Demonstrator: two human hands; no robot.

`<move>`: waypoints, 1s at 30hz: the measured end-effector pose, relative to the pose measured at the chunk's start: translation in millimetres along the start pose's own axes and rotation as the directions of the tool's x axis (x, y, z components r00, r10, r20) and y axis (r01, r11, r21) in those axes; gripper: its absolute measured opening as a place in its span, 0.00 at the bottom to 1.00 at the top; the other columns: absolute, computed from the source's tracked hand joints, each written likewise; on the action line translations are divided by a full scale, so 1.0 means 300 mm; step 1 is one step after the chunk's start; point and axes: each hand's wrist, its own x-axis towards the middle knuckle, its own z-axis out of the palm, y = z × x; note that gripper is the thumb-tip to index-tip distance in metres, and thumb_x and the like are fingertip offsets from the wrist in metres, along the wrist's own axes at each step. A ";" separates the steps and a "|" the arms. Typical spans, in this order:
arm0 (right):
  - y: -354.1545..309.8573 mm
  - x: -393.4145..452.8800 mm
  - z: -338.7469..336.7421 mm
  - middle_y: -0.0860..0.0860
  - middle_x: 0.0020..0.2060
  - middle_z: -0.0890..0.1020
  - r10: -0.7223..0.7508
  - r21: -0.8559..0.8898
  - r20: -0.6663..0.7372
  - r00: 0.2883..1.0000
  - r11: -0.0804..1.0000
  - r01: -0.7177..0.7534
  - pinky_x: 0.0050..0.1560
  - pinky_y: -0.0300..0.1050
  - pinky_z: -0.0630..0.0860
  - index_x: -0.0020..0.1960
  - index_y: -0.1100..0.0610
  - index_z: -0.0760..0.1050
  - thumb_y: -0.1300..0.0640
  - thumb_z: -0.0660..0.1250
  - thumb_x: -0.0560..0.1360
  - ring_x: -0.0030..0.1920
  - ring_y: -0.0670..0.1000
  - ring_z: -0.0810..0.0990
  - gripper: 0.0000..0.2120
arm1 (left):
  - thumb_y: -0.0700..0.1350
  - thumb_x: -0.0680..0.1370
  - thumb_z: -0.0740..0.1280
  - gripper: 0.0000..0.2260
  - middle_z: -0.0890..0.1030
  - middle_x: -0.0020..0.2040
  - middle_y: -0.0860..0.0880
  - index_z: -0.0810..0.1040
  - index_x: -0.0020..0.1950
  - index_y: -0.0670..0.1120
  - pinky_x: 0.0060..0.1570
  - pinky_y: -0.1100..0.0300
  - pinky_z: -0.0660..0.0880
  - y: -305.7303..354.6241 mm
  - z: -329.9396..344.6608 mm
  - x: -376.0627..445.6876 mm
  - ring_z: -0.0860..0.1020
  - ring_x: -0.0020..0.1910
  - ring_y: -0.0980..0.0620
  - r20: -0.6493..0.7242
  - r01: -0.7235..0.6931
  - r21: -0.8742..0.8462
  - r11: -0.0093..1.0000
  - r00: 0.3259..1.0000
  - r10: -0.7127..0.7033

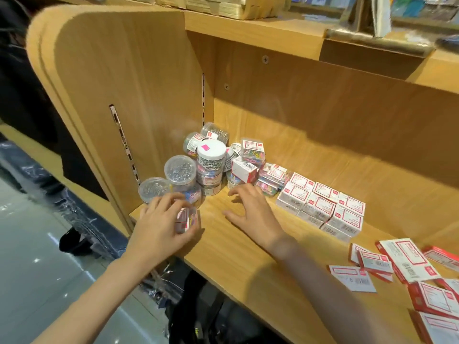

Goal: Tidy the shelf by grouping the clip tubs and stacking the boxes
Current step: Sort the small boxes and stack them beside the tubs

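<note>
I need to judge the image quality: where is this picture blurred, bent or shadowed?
Head view: the left hand and the small clear tub it grips are motion-blurred; the wide lens bows the wooden shelf's side panel; the right hand casts a soft shadow; the top-right goods are smeared.

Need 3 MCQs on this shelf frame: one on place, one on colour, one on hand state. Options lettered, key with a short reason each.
1. Where is the cluster of clip tubs?
A. back-left corner of the shelf
B. right front edge
C. upper shelf

2. What colour is the sticker on the white-lidded tub?
A. green
B. pink
C. blue

3. What is the left hand doing?
A. lying flat, empty
B. holding a small clear tub
C. out of view

Key: 1 A, tubs sit against the side panel; 2 B, pink square on lid; 3 B, fingers curl round it, while the right hand is spread open.
</note>
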 end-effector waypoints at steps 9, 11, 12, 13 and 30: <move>0.038 0.016 -0.137 0.50 0.52 0.72 0.137 0.028 -0.363 0.921 0.990 -0.136 0.52 0.37 0.62 0.55 0.57 0.73 0.58 0.67 0.73 0.56 0.52 0.69 0.12 | 0.53 0.70 0.68 0.18 0.73 0.59 0.46 0.77 0.57 0.48 0.54 0.52 0.74 0.023 0.048 -0.017 0.74 0.56 0.47 0.093 -0.202 -0.123 0.972 0.972 0.214; 0.060 0.043 -0.173 0.53 0.59 0.69 0.159 0.038 -0.323 0.933 0.987 -0.155 0.60 0.39 0.63 0.61 0.57 0.70 0.56 0.69 0.72 0.62 0.53 0.67 0.20 | 0.52 0.70 0.66 0.18 0.74 0.58 0.46 0.77 0.58 0.47 0.55 0.55 0.72 0.058 0.063 0.018 0.74 0.57 0.48 0.120 -0.241 -0.137 0.961 0.959 0.258; 0.068 0.067 -0.184 0.54 0.64 0.66 0.159 0.040 -0.273 0.949 0.987 -0.154 0.65 0.42 0.62 0.64 0.56 0.68 0.55 0.71 0.71 0.66 0.54 0.65 0.24 | 0.53 0.71 0.65 0.18 0.75 0.57 0.47 0.78 0.58 0.46 0.55 0.57 0.72 0.073 0.072 0.036 0.73 0.56 0.49 0.139 -0.257 -0.145 0.956 0.951 0.276; 0.071 0.093 -0.190 0.55 0.68 0.62 0.164 0.040 -0.211 0.964 0.986 -0.159 0.68 0.46 0.60 0.67 0.54 0.66 0.53 0.72 0.70 0.70 0.55 0.61 0.29 | 0.54 0.72 0.63 0.18 0.75 0.56 0.48 0.77 0.58 0.46 0.55 0.60 0.70 0.087 0.080 0.054 0.72 0.56 0.51 0.159 -0.273 -0.152 0.950 0.942 0.296; 0.006 0.200 -0.170 0.51 0.52 0.68 0.262 -0.011 -0.344 0.902 0.959 -0.283 0.53 0.52 0.73 0.50 0.54 0.71 0.46 0.71 0.69 0.53 0.54 0.72 0.17 | 0.43 0.72 0.67 0.16 0.73 0.59 0.50 0.75 0.60 0.44 0.57 0.66 0.61 0.125 0.124 0.142 0.71 0.59 0.51 0.135 -0.239 -0.212 0.948 0.953 0.270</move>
